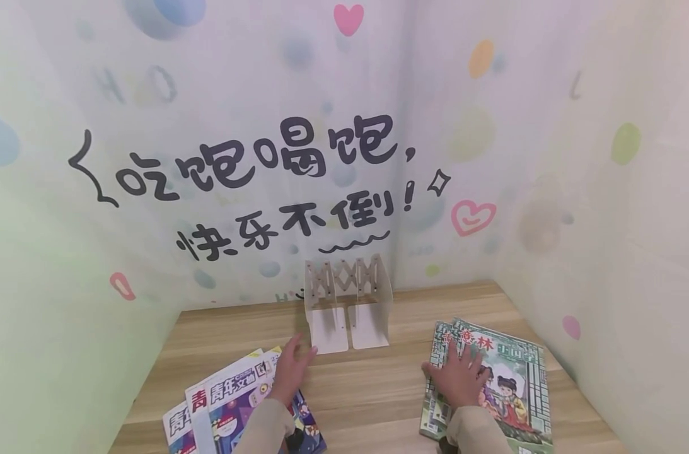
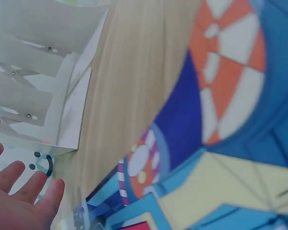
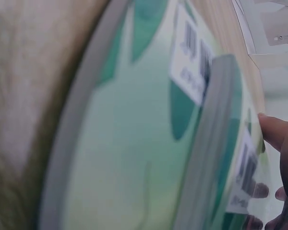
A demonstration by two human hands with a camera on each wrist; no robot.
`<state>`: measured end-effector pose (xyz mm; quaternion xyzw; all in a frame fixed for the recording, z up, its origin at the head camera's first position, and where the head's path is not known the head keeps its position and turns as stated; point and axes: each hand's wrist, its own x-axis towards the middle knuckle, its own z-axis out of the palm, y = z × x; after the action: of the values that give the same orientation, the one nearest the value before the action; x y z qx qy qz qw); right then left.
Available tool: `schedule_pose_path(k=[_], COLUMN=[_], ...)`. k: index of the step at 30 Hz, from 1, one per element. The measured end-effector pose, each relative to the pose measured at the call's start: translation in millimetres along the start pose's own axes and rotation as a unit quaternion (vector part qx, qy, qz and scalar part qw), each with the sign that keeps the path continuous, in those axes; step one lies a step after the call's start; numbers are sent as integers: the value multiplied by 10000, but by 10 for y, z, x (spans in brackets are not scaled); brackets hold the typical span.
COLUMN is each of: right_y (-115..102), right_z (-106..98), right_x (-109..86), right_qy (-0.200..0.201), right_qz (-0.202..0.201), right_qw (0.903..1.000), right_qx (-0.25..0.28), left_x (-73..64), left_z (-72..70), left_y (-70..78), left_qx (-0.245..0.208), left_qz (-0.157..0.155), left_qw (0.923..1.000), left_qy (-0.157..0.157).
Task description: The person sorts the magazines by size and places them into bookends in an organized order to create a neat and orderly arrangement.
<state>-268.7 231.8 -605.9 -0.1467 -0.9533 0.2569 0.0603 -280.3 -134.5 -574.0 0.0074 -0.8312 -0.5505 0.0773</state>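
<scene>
On the left of the table, several overlapping magazines [image 1: 233,403] with colourful blue and purple covers lie fanned out. My left hand [image 1: 290,375] is above their right side, fingers extended towards the white rack; the left wrist view shows those fingers [image 2: 49,203] holding nothing. At the right lies a small stack of green-bordered magazines [image 1: 522,366], slightly offset, with two illustrated girls on the top cover. Across its left part my right hand [image 1: 460,378] rests with spread fingers. In the right wrist view, two thick spines [image 3: 211,124] with barcode labels appear beside that hand.
A white metal expandable book rack [image 1: 330,328] with upright dividers stands at the back middle of the wooden table [image 1: 372,391]. Behind it hangs a pale printed curtain [image 1: 253,94] with large dark lettering; similar pale walls border both sides.
</scene>
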Motion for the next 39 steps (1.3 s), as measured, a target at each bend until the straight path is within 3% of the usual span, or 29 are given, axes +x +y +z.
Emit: schedule_pose_path(k=[10, 21, 29, 39], right_y=[-1, -74, -112, -141], right_z=[-15, 7, 5, 24], right_x=[-14, -44, -58, -56], right_qy=[-230, -69, 72, 217], right_qz=[58, -102, -125, -178], right_qw=[9997, 9999, 9999, 9996], right_qx=[-21, -38, -27, 48], left_x=[49, 75, 104, 226], left_z=[-40, -70, -104, -108], left_y=[33, 111, 138, 222], left_qx=[-255, -379, -291, -565], left_qz=[-170, -210, 30, -128], left_qw=[9995, 9991, 9995, 9983], left_qy=[-12, -31, 142, 65])
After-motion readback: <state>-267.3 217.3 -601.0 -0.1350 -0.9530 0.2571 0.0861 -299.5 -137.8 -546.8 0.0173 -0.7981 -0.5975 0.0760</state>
